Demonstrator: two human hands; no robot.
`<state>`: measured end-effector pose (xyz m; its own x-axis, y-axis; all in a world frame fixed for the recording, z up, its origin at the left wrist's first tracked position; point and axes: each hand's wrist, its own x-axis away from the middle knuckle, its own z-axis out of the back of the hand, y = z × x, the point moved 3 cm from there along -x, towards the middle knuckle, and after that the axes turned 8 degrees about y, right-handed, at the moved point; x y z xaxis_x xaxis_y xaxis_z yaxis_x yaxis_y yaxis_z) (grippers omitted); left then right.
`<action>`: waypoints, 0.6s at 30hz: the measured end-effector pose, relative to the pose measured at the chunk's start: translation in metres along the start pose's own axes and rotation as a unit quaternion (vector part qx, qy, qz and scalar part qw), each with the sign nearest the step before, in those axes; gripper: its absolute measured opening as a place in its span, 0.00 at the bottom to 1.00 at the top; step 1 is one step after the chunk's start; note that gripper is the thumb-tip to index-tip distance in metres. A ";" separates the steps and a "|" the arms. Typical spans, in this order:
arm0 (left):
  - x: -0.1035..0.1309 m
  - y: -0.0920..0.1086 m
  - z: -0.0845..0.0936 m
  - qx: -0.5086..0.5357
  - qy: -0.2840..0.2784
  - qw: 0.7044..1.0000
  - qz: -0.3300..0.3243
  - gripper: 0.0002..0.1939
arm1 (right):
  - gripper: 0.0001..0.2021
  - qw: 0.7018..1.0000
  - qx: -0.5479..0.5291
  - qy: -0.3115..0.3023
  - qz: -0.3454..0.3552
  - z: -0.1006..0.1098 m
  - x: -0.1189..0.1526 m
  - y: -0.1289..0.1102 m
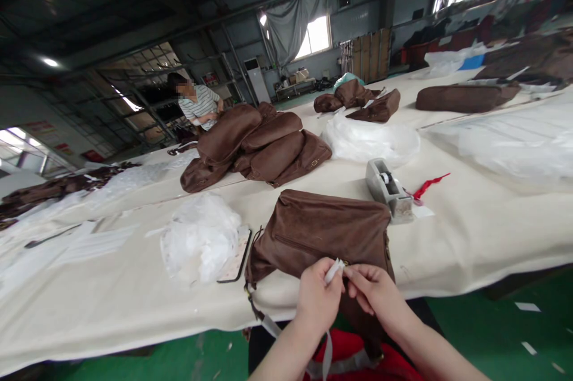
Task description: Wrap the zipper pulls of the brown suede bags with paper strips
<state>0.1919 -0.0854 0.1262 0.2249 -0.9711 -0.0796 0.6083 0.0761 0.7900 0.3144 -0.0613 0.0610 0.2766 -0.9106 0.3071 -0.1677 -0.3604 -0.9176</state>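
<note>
A brown leather bag [331, 229] lies at the table's front edge. Over its near side, my left hand [319, 296] is closed on a small piece of white wrapping [333, 270]. My right hand [373, 294] pinches beside it, its fingertips meeting the wrapping's right end near a small metal fitting. Whether the right fingers grip the wrapping or the fitting is too small to tell. A strap [268, 326], partly covered in pale wrapping, hangs from the bag's left end below the table edge, and a pale strip dangles beneath my left hand.
A tape dispenser [389, 190] and a red ribbon [430, 185] lie right of the bag. Crumpled white plastic [201, 237] and a phone-like object [238, 257] lie left. Behind are piled brown bags [268, 142], more plastic [369, 139] and a person [200, 103] in a striped top.
</note>
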 end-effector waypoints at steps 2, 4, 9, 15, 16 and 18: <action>0.003 0.001 0.002 -0.043 0.016 0.998 -0.037 0.11 | 0.22 0.998 -0.064 0.019 -0.010 -0.004 -0.001 0.002; 0.007 0.001 0.003 -0.101 0.030 0.991 -0.086 0.11 | 0.20 0.992 -0.118 0.028 -0.021 -0.006 -0.001 0.006; 0.018 -0.005 0.004 -0.233 0.072 0.948 -0.204 0.23 | 0.16 0.980 -0.198 0.000 -0.037 -0.011 -0.002 0.009; 0.022 -0.012 0.002 -0.278 0.048 0.915 -0.287 0.26 | 0.15 0.974 -0.222 -0.001 -0.044 -0.015 0.000 -0.002; 0.022 -0.014 0.003 -0.272 0.044 0.920 -0.277 0.25 | 0.15 0.975 -0.220 0.003 -0.044 -0.014 0.001 -0.004; 0.023 -0.015 0.004 -0.257 0.034 0.929 -0.265 0.26 | 0.16 0.976 -0.211 0.014 -0.045 -0.013 0.002 -0.004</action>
<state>0.1853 -0.1101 0.1149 -0.1734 -0.8879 -0.4261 0.9260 -0.2943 0.2363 0.3029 -0.0640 0.0686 0.2826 -0.8743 0.3946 -0.5208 -0.4853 -0.7023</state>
